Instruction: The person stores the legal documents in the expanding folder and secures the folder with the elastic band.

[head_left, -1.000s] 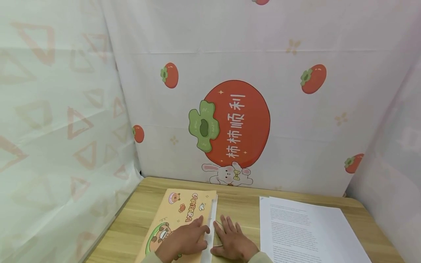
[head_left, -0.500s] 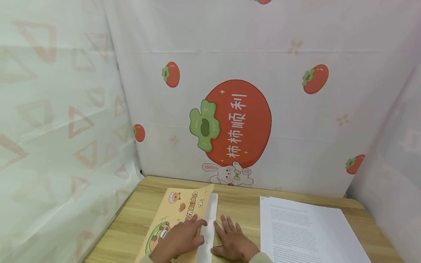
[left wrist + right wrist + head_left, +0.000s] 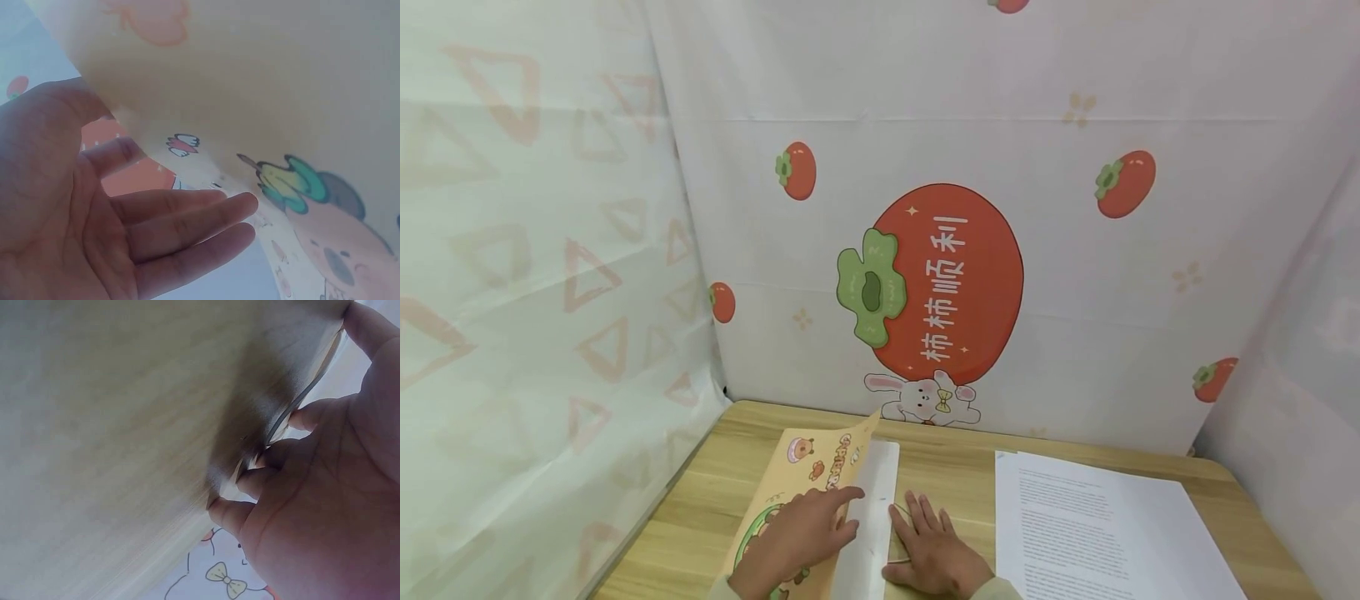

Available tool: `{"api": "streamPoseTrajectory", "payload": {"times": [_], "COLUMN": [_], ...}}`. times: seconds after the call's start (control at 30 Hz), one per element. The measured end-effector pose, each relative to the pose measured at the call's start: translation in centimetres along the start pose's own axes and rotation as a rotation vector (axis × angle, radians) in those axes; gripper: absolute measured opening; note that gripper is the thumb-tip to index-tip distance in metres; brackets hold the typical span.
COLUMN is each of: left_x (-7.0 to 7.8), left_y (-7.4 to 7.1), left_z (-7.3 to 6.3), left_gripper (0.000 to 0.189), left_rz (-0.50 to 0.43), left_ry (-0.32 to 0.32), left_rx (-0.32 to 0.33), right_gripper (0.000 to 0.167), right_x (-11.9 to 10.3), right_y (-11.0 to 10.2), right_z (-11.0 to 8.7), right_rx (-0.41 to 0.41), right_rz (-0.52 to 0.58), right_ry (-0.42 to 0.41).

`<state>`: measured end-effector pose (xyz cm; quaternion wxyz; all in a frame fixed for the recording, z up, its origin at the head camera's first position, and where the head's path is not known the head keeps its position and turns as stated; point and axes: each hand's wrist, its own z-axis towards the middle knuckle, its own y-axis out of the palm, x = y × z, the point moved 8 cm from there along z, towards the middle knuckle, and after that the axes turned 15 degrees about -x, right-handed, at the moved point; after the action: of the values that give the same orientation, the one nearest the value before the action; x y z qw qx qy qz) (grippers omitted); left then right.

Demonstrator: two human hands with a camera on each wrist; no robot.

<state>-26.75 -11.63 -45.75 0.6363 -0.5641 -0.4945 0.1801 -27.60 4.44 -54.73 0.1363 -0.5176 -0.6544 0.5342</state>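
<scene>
A yellow folder (image 3: 823, 483) printed with cartoon capybaras lies at the left of the table, its cover partly lifted over a white inner sheet (image 3: 876, 492). My left hand (image 3: 805, 533) is at the cover's free edge, index finger and thumb spread apart. In the left wrist view, the cover hides the tips of the thumb and index finger, while the other fingers overlap its printed side. My right hand (image 3: 936, 550) rests palm down on the table beside the folder, fingers spread. A thin cord (image 3: 306, 390) runs past its fingertips.
Printed white sheets (image 3: 1097, 533) lie in a stack on the right of the wooden table (image 3: 951, 467). Behind the table hangs a white cloth (image 3: 760, 250) with persimmon prints, and more cloth covers both sides.
My left hand has moved left, lifting the folder's cover edge up and leftward, so more of the white inner sheet shows. The right hand stays in place.
</scene>
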Motion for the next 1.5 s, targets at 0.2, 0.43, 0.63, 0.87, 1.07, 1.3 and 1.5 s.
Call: {"api": "streamPoseTrajectory", "payload": {"times": [0.2, 0.43, 0.63, 0.87, 1.07, 1.3, 1.5], "left_x": [-0.3, -1.0, -1.5, -1.6, -2.1, -3.0, -3.7], "left_y": [-0.8, -1.8, -2.9, -4.0, -4.9, -5.7, -6.2], "left_z": [-0.6, -0.8, -1.1, -1.5, -2.0, -2.5, -2.7], "left_gripper": [0.043, 0.048, 0.051, 0.051, 0.05, 0.049, 0.048], "left_rz": [-0.017, -0.057, -0.127, -0.163, -0.209, -0.232, -0.216], "left_ry": [0.012, 0.024, 0.078, 0.158, 0.232, 0.226, 0.238], "left_rx": [-0.022, -0.061, -0.095, -0.08, -0.077, -0.065, -0.047], "right_gripper": [0.088, 0.089, 0.088, 0.087, 0.087, 0.087, 0.087], "right_x": [-0.1, -0.1, -0.1, -0.4, -0.5, -0.4, -0.6], "right_y": [0.0, 0.0, -0.1, -0.2, -0.3, -0.3, -0.4], "right_z": [-0.1, -0.2, -0.3, -0.4, -0.6, -0.6, -0.8], "right_rx": [0.003, 0.006, 0.007, 0.018, 0.027, 0.023, 0.044], "right_rz": [-0.004, 0.006, 0.025, 0.018, 0.013, 0.017, 0.017], "right_ry": [-0.008, -0.019, -0.023, -0.036, -0.048, -0.051, -0.064]}}
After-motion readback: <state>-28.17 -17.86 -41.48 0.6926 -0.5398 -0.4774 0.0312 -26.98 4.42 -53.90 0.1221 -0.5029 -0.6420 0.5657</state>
